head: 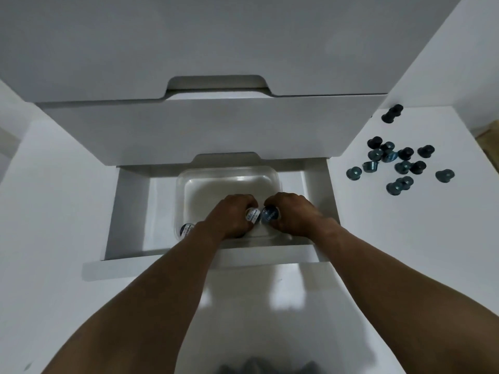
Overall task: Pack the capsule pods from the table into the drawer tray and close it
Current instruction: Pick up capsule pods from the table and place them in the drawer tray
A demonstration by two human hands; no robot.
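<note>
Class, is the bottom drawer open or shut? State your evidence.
Open. The drawer is pulled out, exposing the clear tray inside, where the left hand and right hand each hold a capsule pod.

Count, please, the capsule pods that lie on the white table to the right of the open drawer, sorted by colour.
Black plastic capsule pods: 5 (the farthest one may be two, end to end)
Blue metallic capsule pods: 9 (some overlap in the pile)
Total: 14, approximate because of the overlaps
</note>
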